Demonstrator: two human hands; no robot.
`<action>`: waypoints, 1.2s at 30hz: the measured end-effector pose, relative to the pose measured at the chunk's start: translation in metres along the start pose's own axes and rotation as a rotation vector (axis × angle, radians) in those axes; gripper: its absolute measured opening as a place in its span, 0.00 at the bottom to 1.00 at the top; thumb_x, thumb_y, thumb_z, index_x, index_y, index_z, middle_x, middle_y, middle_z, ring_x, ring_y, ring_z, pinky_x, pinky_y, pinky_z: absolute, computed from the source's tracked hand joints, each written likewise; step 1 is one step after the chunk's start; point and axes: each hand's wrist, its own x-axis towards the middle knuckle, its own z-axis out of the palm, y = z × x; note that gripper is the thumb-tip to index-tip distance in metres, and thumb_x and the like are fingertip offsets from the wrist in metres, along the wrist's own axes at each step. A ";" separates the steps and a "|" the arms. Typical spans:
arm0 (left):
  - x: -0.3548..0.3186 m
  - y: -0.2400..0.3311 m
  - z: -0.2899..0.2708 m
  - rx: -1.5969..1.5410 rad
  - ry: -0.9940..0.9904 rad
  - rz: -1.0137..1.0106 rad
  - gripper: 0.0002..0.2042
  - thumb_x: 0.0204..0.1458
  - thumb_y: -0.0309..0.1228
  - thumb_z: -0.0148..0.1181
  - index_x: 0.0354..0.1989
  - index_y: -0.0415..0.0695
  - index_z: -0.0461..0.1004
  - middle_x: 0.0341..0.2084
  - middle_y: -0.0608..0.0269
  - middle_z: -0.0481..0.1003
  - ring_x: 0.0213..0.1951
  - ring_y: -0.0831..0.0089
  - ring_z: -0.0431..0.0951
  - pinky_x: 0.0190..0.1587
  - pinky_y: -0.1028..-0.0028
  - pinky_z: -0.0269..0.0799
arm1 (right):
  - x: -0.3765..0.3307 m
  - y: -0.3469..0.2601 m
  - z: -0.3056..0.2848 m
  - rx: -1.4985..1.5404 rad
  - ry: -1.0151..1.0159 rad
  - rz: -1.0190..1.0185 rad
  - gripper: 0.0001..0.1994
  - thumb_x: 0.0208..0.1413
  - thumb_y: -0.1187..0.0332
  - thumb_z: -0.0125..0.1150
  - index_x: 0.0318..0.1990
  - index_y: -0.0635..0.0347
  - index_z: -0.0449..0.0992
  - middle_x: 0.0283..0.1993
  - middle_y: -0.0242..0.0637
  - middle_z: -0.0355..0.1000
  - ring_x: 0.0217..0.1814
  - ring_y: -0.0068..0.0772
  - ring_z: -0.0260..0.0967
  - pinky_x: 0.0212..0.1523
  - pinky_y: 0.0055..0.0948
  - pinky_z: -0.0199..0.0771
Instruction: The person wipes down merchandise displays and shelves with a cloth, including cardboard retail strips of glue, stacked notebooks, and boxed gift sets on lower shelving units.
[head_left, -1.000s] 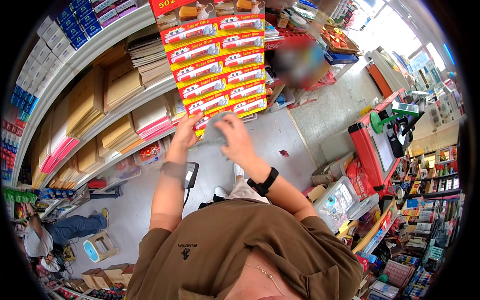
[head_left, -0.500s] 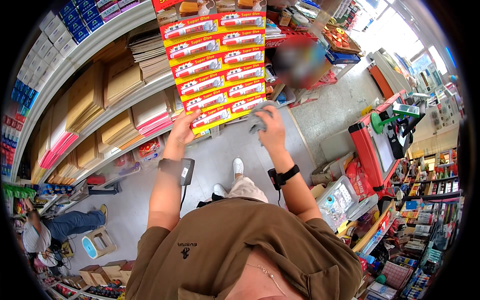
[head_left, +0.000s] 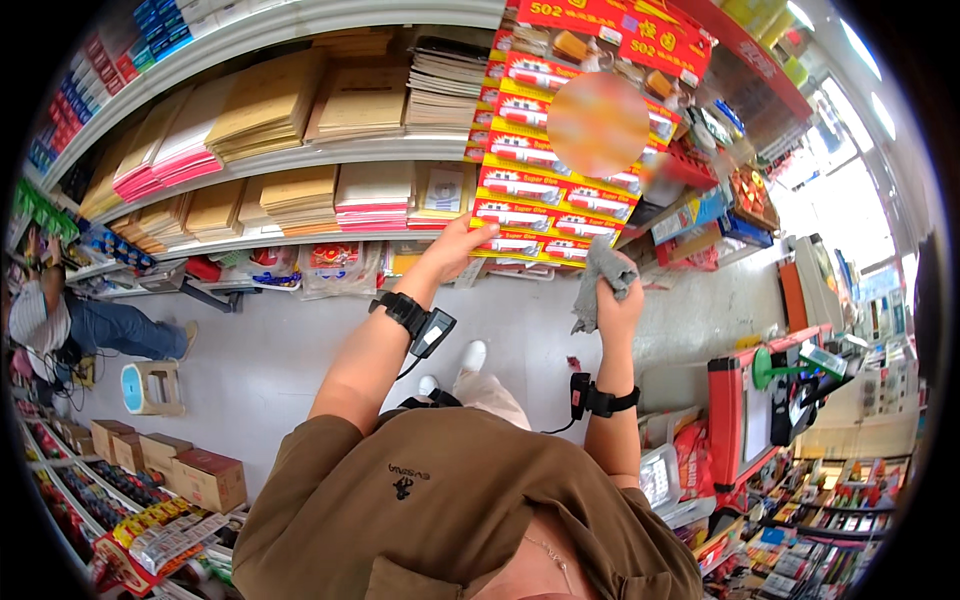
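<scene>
Swung rightward in my feed since half a second ago, the red-and-yellow card of tubes (head_left: pixel 525 187) hangs raised before the person. I see the left hand (head_left: pixel 453 252) pinching its lower left corner, thumb in front. Near the lower right corner, the right hand (head_left: pixel 620 302) has its fingers curled around a crumpled gray cloth (head_left: pixel 592 290); I can't tell whether cloth and card touch. Leftward, a white shelf (head_left: pixel 350 151) bears stacked brown paper (head_left: pixel 268 105); farther left, a stool (head_left: pixel 160 372) stands on the floor (head_left: pixel 270 340).

Both hands (head_left: pixel 452 250) forward (right one (head_left: pixel 619 300) curled)
</scene>
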 end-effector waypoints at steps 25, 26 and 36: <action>0.076 -0.010 -0.034 0.337 0.231 0.041 0.15 0.57 0.34 0.57 0.47 0.37 0.72 0.40 0.64 0.76 0.39 0.80 0.73 0.43 0.76 0.70 | 0.199 -0.101 0.156 -0.558 -0.218 -0.812 0.39 0.34 0.76 0.65 0.62 0.41 0.66 0.72 0.41 0.49 0.74 0.48 0.43 0.68 0.56 0.41; 0.080 -0.013 -0.038 0.311 0.216 0.077 0.15 0.57 0.34 0.57 0.47 0.37 0.72 0.40 0.64 0.76 0.38 0.80 0.73 0.41 0.76 0.70 | 0.203 -0.093 0.159 -0.653 -0.221 -0.853 0.40 0.33 0.75 0.67 0.62 0.40 0.67 0.72 0.40 0.49 0.74 0.48 0.43 0.68 0.56 0.41; 0.097 -0.027 -0.059 0.231 0.178 0.165 0.13 0.57 0.34 0.57 0.45 0.38 0.73 0.39 0.67 0.76 0.37 0.82 0.72 0.39 0.77 0.69 | 0.264 -0.086 0.115 -0.110 0.384 -0.644 0.36 0.38 0.77 0.63 0.62 0.50 0.66 0.72 0.54 0.43 0.74 0.58 0.39 0.69 0.53 0.41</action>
